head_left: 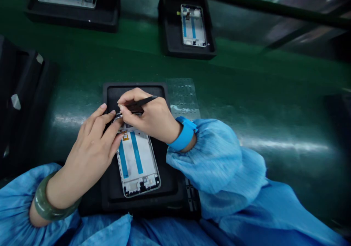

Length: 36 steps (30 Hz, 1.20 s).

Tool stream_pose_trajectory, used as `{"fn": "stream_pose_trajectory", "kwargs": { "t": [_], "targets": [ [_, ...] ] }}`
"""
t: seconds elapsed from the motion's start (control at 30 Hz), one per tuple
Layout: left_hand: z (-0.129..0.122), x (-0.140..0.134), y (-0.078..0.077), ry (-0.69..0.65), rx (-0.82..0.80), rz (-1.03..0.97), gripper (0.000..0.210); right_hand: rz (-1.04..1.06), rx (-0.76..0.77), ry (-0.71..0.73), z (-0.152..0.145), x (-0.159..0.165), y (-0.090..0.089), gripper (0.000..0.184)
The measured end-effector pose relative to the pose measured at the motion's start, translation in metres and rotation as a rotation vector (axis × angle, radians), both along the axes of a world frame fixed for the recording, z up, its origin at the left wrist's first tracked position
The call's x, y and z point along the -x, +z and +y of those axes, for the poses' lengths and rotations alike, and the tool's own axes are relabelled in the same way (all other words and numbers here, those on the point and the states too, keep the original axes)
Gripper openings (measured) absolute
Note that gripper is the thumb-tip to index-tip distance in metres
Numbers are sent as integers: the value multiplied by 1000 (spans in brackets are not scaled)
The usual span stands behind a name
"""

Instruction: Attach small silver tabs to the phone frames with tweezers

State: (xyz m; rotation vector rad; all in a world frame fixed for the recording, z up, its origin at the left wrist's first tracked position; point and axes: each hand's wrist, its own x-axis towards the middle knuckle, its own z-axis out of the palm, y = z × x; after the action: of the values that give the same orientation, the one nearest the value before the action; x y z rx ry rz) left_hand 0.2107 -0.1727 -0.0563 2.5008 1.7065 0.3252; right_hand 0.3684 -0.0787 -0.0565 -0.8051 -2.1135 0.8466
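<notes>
A phone frame (139,158) with two blue adhesive strips lies tilted in a black foam tray (109,187) in front of me. My right hand (150,118) pinches dark tweezers (146,100) over the top end of the frame; their tips are hidden by the fingers. Against the frame's upper left edge rests my left hand (93,143), fingers stretched out and partly spread, its fingertips touching the top part. A small orange flex cable (125,136) shows just below those fingers.
Two more black trays, a left one (109,17) and a right one (170,37), each hold a phone frame at the back. A clear plastic sheet (182,96) lies right of my tray. Stacked black trays (24,92) stand at the left.
</notes>
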Motion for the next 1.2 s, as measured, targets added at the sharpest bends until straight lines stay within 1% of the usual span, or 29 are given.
{"fn": "stream_pose_trajectory", "kwargs": {
  "t": [0.13, 0.23, 0.33, 0.43, 0.53, 0.7, 0.8, 0.9, 0.97, 1.1, 1.2],
  "targets": [
    [1, 0, -1, 0, -16, -9, 37, -7, -24, -21, 0, 0, 0, 8],
    [1, 1, 0, -1, -22, -11, 37, -13, -8, -38, 0, -1, 1, 7],
    [1, 1, 0, -3, -18, -9, 37, 0, 4, -24, 0, -1, 1, 7],
    [0, 0, 1, 1, -10, -4, 37, -9, -30, -20, 0, 1, 0, 8],
    [1, 0, 1, 7, -16, -2, 37, -27, -65, -48, 0, 2, 0, 8],
    [2, -1, 2, 1, -26, -13, 37, 5, 7, -43, 0, 0, -1, 7],
    [2, -2, 2, 4, -19, -14, 38, -9, -34, -21, -1, 0, -1, 7],
    [1, -2, 2, 11, -22, -15, 38, -24, -65, -30, -2, 1, -1, 8],
    [0, -2, 2, 12, -27, -17, 38, -21, -44, -31, 0, 2, -1, 8],
    [0, -2, 1, 12, -33, -19, 39, 33, 60, -38, 3, 0, -1, 10],
    [0, -3, 1, 14, -36, -14, 38, 31, 58, -40, 3, 0, -1, 9]
  ]
}}
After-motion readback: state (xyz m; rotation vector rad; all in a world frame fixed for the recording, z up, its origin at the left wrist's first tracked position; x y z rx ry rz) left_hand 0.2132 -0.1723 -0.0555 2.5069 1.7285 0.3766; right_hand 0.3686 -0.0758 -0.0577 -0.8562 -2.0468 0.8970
